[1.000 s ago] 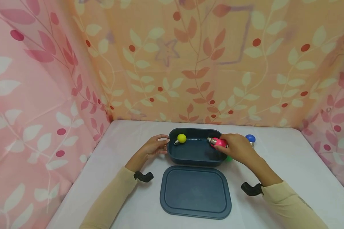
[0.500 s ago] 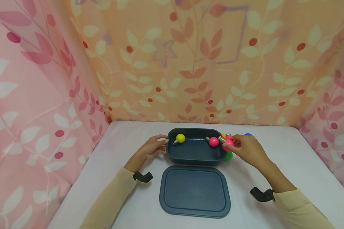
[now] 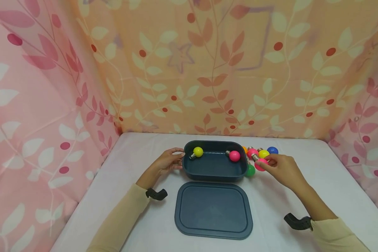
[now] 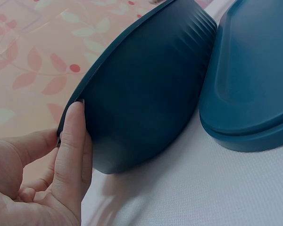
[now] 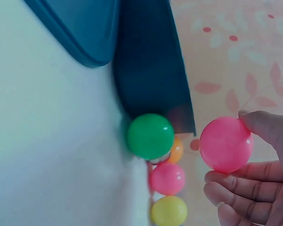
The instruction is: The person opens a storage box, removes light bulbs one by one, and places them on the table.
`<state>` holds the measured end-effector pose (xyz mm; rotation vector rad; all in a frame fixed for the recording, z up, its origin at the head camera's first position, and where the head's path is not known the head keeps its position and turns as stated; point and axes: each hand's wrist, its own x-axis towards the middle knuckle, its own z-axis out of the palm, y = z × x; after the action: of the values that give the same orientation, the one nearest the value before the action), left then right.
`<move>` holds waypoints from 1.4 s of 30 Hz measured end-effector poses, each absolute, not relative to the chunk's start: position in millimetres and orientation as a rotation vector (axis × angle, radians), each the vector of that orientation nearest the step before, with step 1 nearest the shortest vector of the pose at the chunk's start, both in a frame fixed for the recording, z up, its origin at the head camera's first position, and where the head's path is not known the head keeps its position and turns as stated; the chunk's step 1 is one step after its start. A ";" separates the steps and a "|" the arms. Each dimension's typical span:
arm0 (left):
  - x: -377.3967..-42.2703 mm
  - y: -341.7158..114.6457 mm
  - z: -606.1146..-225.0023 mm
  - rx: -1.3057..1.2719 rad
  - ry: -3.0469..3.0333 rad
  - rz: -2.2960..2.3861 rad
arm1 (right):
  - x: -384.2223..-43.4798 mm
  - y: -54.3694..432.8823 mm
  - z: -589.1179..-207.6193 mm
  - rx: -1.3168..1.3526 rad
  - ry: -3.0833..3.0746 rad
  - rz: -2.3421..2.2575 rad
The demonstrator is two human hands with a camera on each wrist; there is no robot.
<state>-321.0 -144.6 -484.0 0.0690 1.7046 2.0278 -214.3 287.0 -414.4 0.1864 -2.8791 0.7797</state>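
My right hand (image 3: 283,169) pinches a pink light bulb (image 3: 261,165) between thumb and fingers, beside the dark blue box (image 3: 214,176) and over loose bulbs. In the right wrist view, its round pink globe shows between the fingertips. Inside the box, a yellow bulb (image 3: 198,152) lies at the left and another pink bulb (image 3: 234,156) at the right. My left hand (image 3: 167,161) grips the box's left end, with fingers on the outer wall and rim, as the left wrist view also shows.
Against the box's right end lie a green bulb (image 3: 250,170), an orange bulb (image 3: 245,149), a pink bulb (image 3: 252,152), a yellow bulb (image 3: 264,154) and a blue bulb (image 3: 272,150). The box's lid (image 3: 213,210) lies flat in front. Patterned cloth (image 3: 189,87) hangs behind the table.
My right hand has carried the pink bulb rightward, from over the box's right end to outside it. The left hand keeps its place at the box.
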 end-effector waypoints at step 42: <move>-321.8 -143.9 -481.7 0.034 1.714 2.009 | -233.7 309.3 -472.1 -0.057 -2.994 0.914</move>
<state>-321.8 -143.9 -481.7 0.0345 1.7136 2.0095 -233.7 309.3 -472.1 -0.0568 -2.9940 0.9144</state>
